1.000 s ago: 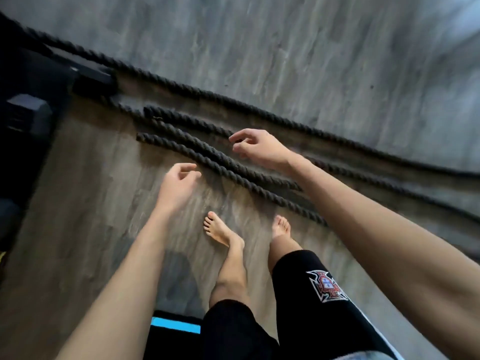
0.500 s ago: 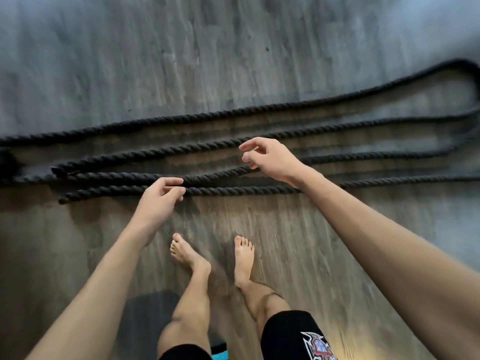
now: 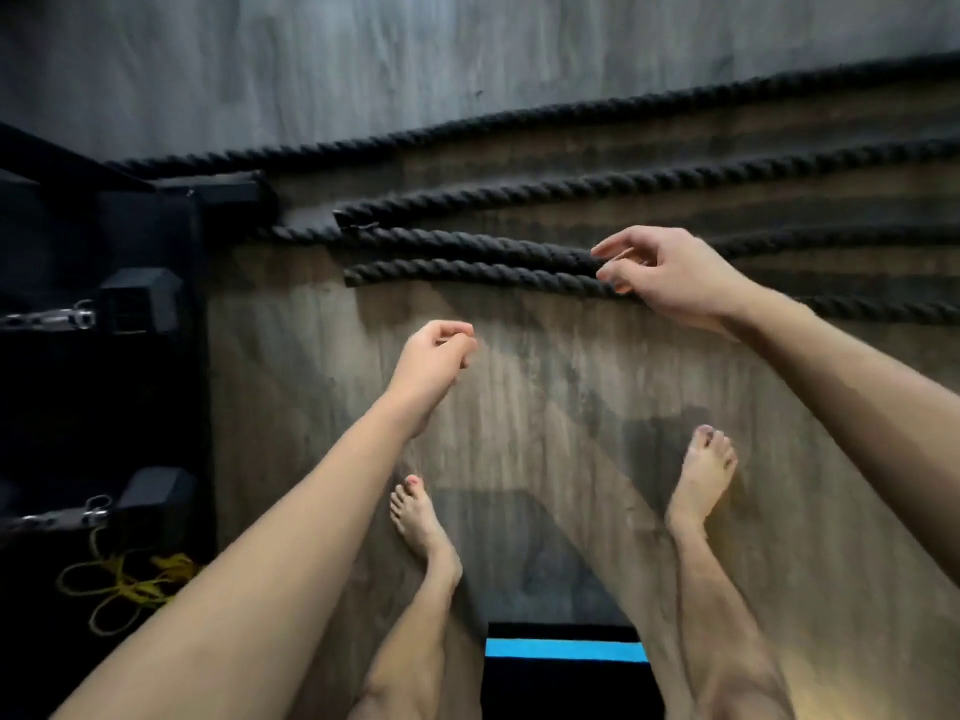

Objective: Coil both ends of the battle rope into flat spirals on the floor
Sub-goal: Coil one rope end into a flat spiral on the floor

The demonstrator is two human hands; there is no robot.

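The rope (image 3: 483, 272) lies in four straight runs on the floor (image 3: 545, 381), both ends near the rack (image 3: 104, 252), uncoiled. The right hand (image 3: 670, 275) hovers over the nearest run, fingers apart; the left hand (image 3: 431, 363) is loosely curled, empty. Gripped mid-run, the stiff rope could drag neighbouring strands and tangle. No readable writing.

The black battle rope (image 3: 519, 192) lies in 4 roughly parallel runs across the grey wood floor (image 3: 467, 59), uncoiled. The right hand (image 3: 670, 275) hovers loosely curled over the 2 nearest runs, while the left hand (image 3: 434, 366) hangs empty above bare floor beside a black rack (image 3: 104, 356).
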